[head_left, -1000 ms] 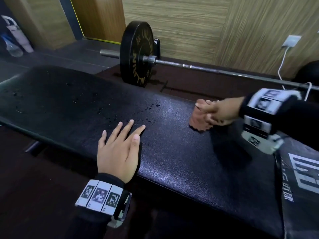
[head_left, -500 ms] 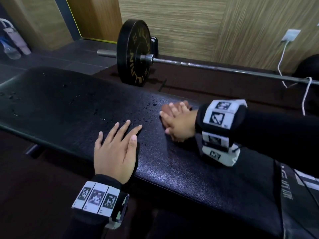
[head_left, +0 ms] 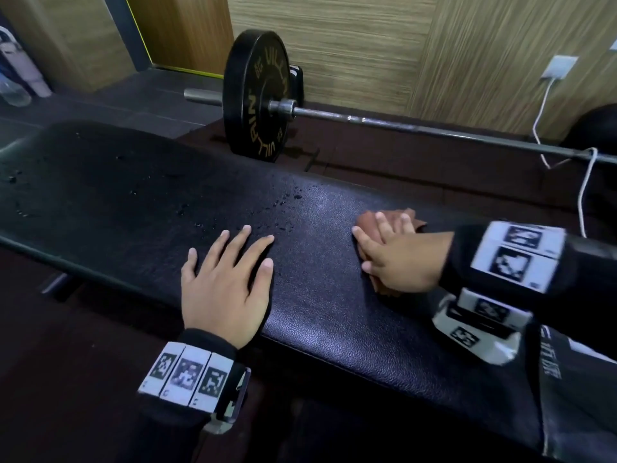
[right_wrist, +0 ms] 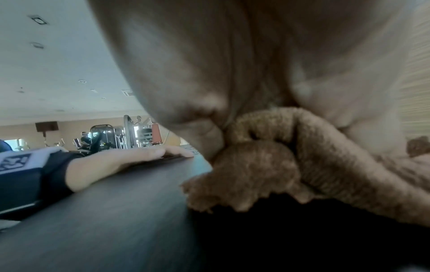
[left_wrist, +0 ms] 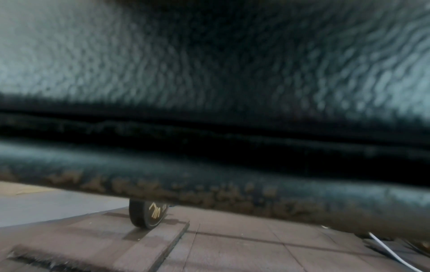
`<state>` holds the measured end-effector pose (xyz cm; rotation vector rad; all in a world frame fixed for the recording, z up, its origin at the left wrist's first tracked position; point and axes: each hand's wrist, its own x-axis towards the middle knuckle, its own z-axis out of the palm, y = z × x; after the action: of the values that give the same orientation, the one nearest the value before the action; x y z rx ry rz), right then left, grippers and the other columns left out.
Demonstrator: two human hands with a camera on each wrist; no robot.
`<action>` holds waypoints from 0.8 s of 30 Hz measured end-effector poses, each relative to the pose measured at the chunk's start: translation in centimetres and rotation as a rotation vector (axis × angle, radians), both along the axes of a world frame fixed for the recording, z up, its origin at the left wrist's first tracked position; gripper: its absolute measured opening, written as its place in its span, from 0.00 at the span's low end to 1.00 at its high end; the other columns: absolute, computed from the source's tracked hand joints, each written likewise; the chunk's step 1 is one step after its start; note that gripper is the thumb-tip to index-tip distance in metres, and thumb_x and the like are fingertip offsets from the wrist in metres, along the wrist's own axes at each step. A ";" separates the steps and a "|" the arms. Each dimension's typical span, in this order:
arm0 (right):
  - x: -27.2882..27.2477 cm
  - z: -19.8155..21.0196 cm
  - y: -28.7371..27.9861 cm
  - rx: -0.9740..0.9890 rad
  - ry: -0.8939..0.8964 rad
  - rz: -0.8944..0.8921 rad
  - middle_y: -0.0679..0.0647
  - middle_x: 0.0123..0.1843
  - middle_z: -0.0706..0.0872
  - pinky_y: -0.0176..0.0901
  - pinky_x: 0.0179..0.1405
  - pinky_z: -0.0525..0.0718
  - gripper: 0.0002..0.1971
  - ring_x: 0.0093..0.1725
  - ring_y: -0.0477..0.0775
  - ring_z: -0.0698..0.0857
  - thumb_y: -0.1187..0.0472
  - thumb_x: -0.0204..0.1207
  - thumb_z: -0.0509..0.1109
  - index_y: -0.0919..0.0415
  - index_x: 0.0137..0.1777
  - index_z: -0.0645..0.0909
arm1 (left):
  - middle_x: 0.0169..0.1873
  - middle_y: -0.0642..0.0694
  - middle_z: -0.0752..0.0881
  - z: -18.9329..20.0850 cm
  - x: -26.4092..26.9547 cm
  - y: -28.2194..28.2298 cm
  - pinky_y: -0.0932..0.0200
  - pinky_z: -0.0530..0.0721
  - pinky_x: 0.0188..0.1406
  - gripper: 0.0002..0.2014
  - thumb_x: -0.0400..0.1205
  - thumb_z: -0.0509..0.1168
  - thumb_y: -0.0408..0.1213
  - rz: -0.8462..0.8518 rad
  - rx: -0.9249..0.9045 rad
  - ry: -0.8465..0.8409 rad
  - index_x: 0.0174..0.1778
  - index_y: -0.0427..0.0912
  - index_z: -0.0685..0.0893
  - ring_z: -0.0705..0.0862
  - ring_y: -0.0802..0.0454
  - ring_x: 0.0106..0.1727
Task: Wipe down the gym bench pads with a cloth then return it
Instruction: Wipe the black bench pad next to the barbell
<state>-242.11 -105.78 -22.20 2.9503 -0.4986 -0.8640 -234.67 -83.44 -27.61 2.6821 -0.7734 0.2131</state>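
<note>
The black bench pad point(head_left: 133, 202) runs across the head view, with water drops point(head_left: 283, 202) near its middle. My left hand point(head_left: 227, 279) lies flat on the pad's near edge, fingers straight and spread, holding nothing. To its right, my right hand point(head_left: 397, 259) presses a brown cloth point(head_left: 367, 218) onto the pad with straight fingers. In the right wrist view the cloth point(right_wrist: 267, 165) is bunched under my palm point(right_wrist: 232, 64), and my left hand point(right_wrist: 130, 158) lies on the pad point(right_wrist: 116, 220) beyond. The left wrist view shows only the pad's side point(left_wrist: 209, 55) up close.
A barbell lies on the floor behind the bench, its black plate point(head_left: 257, 95) upright and its bar point(head_left: 434, 128) running right. A white cable point(head_left: 541, 121) hangs from a wall socket point(head_left: 561, 66). A second pad with white print point(head_left: 574, 396) adjoins at the right.
My right hand swept the cloth left across the pad toward my left hand, then came back a little to the right. My left hand stayed in place.
</note>
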 end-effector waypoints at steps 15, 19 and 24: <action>0.4 2.5 -11.5 0.414 -0.142 -0.561 0.57 0.29 0.67 0.29 0.06 0.63 0.07 0.08 0.42 0.67 0.72 0.86 0.47 0.69 0.54 0.66 | 0.82 0.62 0.54 -0.2 9.0 5.5 0.40 0.44 0.79 0.34 0.72 0.36 0.77 0.203 0.154 0.107 0.76 0.76 0.54 0.49 0.60 0.82; -1.0 1.8 -12.4 0.469 -0.207 -0.658 0.57 0.26 0.68 0.26 0.07 0.62 0.19 0.07 0.44 0.64 0.73 0.86 0.46 0.72 0.75 0.58 | 0.82 0.62 0.54 -0.8 9.5 5.1 0.41 0.45 0.79 0.37 0.69 0.33 0.77 0.229 0.152 0.065 0.77 0.75 0.52 0.49 0.59 0.83; -0.2 1.9 -12.6 0.490 -0.156 -0.624 0.55 0.12 0.70 0.28 0.07 0.64 0.22 0.07 0.48 0.67 0.75 0.85 0.48 0.69 0.78 0.56 | 0.84 0.55 0.50 -1.0 9.4 5.3 0.43 0.45 0.80 0.38 0.71 0.33 0.77 0.224 0.183 0.071 0.79 0.72 0.51 0.44 0.49 0.84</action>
<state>-242.34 -118.39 -20.30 3.3578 -1.4668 -0.8941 -225.28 -78.15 -28.58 2.9318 -0.4909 0.1044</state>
